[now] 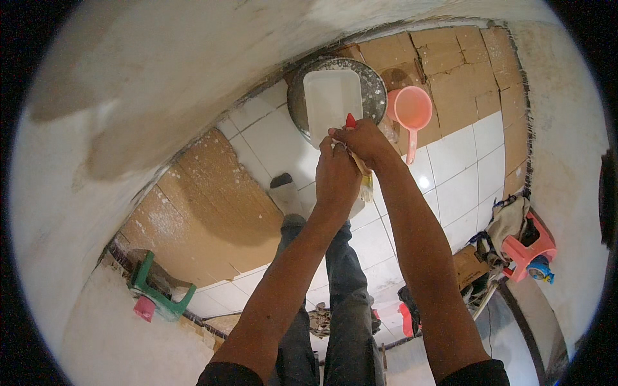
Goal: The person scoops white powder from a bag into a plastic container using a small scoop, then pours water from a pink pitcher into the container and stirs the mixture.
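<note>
Both my hands meet over a white rectangular tray (332, 96) on a speckled dark round surface (373, 90). My left hand (337, 177) has curled fingers gripping a paintbrush (365, 186), whose pale bristles hang below my hands. My right hand (364, 141) is closed round it too, beside a red tip (351, 119) poking up above the fingers; whether this is part of the brush I cannot tell. My fingers partly hide the handle. A pink dipper (410, 109) stands just right of the tray, its handle pointing toward me.
Paint-spotted cardboard (187, 225) and white tiles (460, 154) cover the floor beneath me. A wall (141, 83) borders the left and far side. A green stool (180, 302) with a pink container is at lower left; a pink stool (534, 244) with cloths is at right.
</note>
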`<state>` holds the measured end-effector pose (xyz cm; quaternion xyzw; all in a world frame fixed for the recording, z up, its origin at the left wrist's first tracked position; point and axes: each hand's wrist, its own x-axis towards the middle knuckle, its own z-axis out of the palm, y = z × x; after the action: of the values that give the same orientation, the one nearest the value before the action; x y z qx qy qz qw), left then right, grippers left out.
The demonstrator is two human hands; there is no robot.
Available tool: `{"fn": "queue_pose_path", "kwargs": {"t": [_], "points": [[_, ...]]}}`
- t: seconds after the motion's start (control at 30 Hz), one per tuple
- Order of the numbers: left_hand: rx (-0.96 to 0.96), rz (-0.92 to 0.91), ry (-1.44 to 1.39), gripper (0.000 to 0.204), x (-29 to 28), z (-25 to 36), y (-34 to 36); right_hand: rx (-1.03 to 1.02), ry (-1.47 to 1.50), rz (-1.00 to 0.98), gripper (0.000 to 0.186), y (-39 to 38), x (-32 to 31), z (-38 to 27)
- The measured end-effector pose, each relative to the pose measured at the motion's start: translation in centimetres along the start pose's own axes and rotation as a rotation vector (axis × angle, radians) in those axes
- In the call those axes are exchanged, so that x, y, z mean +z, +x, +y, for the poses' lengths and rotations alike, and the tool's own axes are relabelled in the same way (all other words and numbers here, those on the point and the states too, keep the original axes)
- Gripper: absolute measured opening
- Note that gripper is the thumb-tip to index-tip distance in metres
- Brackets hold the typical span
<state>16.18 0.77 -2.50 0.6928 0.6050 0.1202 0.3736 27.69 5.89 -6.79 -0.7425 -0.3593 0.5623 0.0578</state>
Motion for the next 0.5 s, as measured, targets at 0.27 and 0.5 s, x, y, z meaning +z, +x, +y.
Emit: {"fn": "queue_pose_path", "kwargs": {"t": [0.27,0.5], "points": [[-0.033,-0.03,-0.003,0.034,-0.8,0.7,0.1,0.03,-0.05,-0.003,0.047,-1.7,-0.9,-2.1],[-0.123,0.028,-0.078,0.033,-0.8,0.8,-0.1,0.013,-0.047,0.025,0.044,-1.0,-0.3,-1.2]]}}
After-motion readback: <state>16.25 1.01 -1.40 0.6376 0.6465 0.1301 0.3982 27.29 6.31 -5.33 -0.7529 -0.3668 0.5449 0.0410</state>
